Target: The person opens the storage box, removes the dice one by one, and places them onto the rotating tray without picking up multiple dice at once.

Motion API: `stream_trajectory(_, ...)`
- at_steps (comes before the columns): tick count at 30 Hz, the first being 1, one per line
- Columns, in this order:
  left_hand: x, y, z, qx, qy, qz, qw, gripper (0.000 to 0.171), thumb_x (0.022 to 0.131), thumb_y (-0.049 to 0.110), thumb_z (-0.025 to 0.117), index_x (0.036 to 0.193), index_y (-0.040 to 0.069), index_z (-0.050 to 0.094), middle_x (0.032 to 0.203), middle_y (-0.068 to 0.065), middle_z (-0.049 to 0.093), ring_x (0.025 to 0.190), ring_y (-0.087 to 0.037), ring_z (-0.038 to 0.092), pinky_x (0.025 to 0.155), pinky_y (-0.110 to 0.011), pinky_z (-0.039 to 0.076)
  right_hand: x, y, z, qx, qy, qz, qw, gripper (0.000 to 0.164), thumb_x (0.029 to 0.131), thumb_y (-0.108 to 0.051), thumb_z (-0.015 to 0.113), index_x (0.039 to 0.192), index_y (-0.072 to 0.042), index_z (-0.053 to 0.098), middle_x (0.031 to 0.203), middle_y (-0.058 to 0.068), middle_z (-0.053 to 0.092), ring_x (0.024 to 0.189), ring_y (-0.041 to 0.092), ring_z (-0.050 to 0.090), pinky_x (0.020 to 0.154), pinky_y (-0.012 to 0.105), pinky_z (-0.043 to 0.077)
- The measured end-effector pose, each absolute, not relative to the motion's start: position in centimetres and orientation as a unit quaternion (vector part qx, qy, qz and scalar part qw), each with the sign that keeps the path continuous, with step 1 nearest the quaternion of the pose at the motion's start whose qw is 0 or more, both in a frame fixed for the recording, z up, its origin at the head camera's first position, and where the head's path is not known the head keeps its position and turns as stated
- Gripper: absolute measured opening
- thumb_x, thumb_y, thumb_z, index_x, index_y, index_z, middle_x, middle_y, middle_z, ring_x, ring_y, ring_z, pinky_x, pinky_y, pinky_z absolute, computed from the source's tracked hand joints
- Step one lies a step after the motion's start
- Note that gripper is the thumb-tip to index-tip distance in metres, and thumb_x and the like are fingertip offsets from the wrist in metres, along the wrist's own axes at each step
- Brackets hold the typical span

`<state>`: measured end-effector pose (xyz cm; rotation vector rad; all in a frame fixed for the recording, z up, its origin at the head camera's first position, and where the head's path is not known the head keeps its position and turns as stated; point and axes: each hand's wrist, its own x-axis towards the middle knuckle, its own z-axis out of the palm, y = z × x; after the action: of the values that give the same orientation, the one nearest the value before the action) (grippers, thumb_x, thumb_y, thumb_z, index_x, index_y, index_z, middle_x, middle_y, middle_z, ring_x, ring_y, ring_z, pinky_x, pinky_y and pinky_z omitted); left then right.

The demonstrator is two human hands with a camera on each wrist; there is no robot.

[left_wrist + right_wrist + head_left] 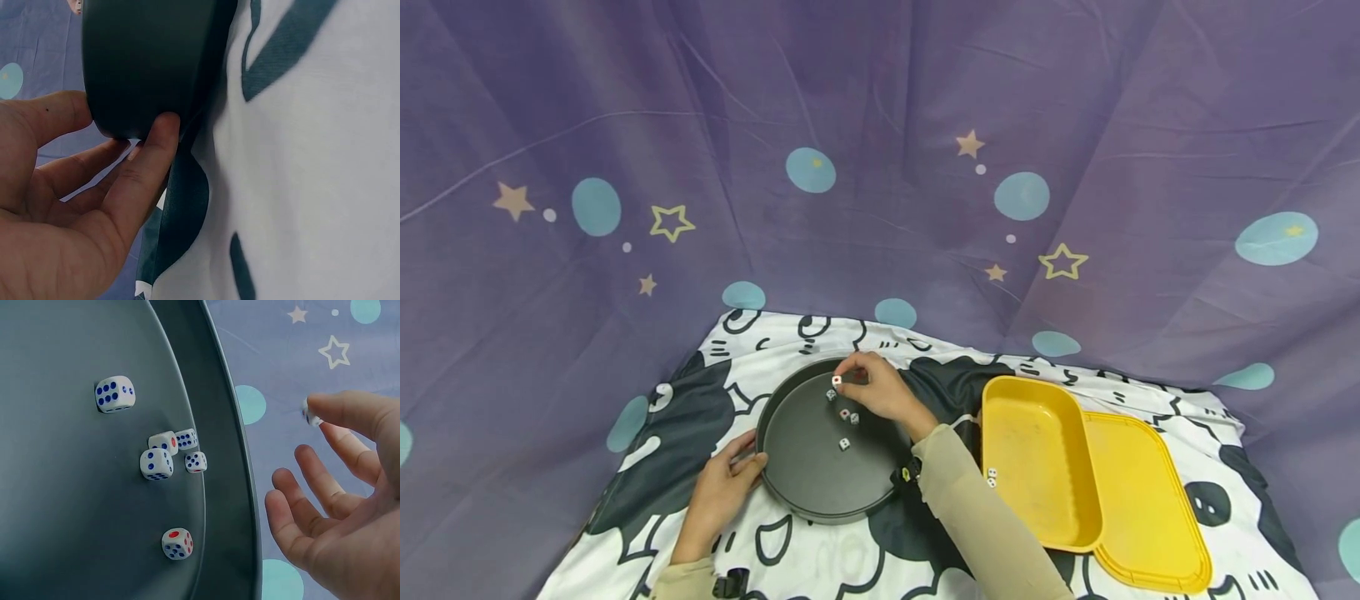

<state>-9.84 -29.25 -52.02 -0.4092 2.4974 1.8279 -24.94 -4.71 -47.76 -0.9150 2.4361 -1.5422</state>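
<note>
A round dark tray with a raised rim lies on the cloth. My left hand holds its left side, with fingertips against the outer wall. Over the far part of the tray, my right hand pinches a white die between thumb and index finger. The other fingers of that hand stay loosely bent. Several white dice lie on the tray floor, among them a larger one with blue pips and one showing red and blue pips.
To the right stands a yellow box, with two dice at its left side. Its yellow lid lies right beside it. A black-and-white patterned cloth covers the surface, and a purple curtain hangs behind.
</note>
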Motion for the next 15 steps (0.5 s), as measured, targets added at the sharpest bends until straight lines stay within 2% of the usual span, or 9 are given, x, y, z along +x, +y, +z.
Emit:
stream_trajectory(6, -9.9, -29.2, -52.0, -0.129, 0.800, 0.586, 0.009, 0.050, 0.099, 0.007, 0.061, 0.146, -0.002, 0.046, 0.145, -0.024, 0.049, 0.119, -0.029, 0.060, 0.084, -0.026, 0.057, -24.6, -4.2, -47.6, -0.297, 0.807, -0.506, 0.057, 0.016, 0.089, -0.005, 0.074, 0.104, -0.006, 0.071, 0.109, 0.011, 0.065, 0.105, 0.038, 0.060, 0.092, 0.048, 0.051)
stream_trajectory(10, -9.9, -29.2, -52.0, -0.128, 0.801, 0.585, 0.010, 0.051, 0.099, 0.007, 0.061, 0.147, -0.003, 0.045, 0.145, -0.024, 0.049, 0.120, -0.032, 0.059, 0.083, -0.026, 0.057, -24.2, -2.8, -46.9, -0.287, 0.817, -0.496, 0.061, 0.016, 0.093, -0.012, 0.072, 0.108, -0.011, 0.072, 0.112, 0.006, 0.062, 0.099, 0.030, 0.062, 0.085, 0.041, 0.054)
stream_trajectory(15, -9.8, -29.2, -51.9, -0.130, 0.803, 0.582, 0.009, 0.050, 0.099, 0.006, 0.061, 0.146, -0.003, 0.046, 0.145, -0.025, 0.049, 0.119, -0.031, 0.059, 0.083, -0.025, 0.057, -23.8, 0.0, -45.6, -0.282, 0.824, -0.490, 0.045, 0.019, 0.094, -0.017, 0.072, 0.112, -0.010, 0.071, 0.114, 0.002, 0.062, 0.101, 0.024, 0.061, 0.085, 0.035, 0.053)
